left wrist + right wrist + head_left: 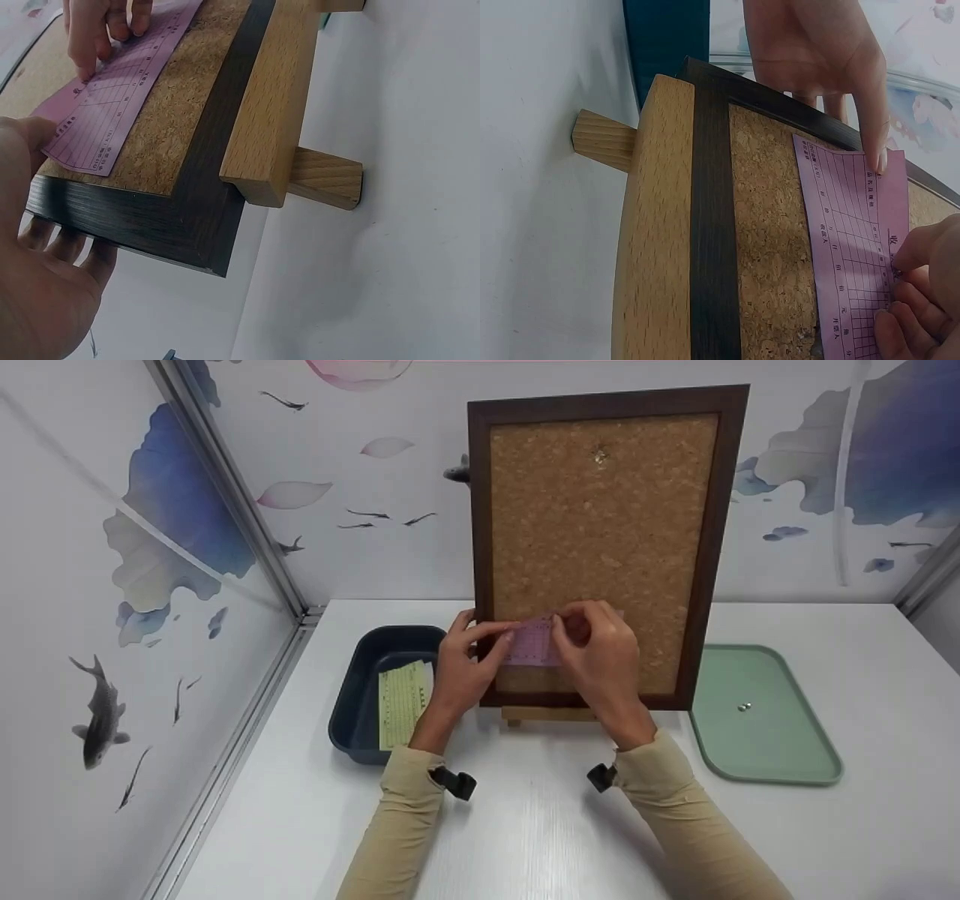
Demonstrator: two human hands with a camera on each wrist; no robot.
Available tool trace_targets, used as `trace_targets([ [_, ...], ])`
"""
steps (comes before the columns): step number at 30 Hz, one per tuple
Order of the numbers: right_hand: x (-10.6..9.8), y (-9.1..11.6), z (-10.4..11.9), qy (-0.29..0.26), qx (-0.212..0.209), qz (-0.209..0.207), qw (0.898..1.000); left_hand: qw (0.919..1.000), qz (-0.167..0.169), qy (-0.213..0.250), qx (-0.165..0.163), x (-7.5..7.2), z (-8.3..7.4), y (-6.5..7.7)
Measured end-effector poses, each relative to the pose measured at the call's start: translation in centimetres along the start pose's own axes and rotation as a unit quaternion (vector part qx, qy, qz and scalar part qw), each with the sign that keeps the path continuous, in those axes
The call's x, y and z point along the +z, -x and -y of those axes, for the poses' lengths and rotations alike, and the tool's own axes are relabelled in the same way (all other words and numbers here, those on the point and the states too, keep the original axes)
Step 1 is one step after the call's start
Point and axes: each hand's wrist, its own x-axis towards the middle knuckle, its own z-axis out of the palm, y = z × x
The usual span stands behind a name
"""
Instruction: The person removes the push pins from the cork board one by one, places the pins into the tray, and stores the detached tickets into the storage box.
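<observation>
A pink receipt slip (pixel 534 645) lies against the lower part of a dark-framed cork board (pixel 600 525). My left hand (pixel 469 664) holds the slip's left end, its thumb pressing the paper to the cork; the left wrist view shows its other fingers (pixel 67 244) behind the frame. At the slip's upper edge is my right hand (pixel 604 652), fingers curled and fingertips together on the paper. In the right wrist view these right fingertips (pixel 904 262) press near the printed heading; I cannot tell what small thing they pinch.
A dark blue tub (pixel 349 720) at left holds yellow-green slips (pixel 401 701). On the right, a green tray (pixel 772 750) bears small silvery pieces (pixel 744 706). A shiny cluster (pixel 599 456) sits high on the cork. The board stands on a wooden stand (pixel 270 105).
</observation>
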Motion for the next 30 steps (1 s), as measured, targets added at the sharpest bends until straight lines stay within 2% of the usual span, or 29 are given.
trace_targets([
  [16, -0.4, 0.3, 0.0, -0.011, -0.005, -0.004, 1.0, 0.9999, -0.006, -0.007, -0.012, 0.1, -0.1, 0.0],
  [30, -1.1, 0.1, 0.2, -0.048, 0.003, -0.003, 0.999, 0.9999, -0.007, -0.01, -0.01, 0.2, -0.2, 0.1],
])
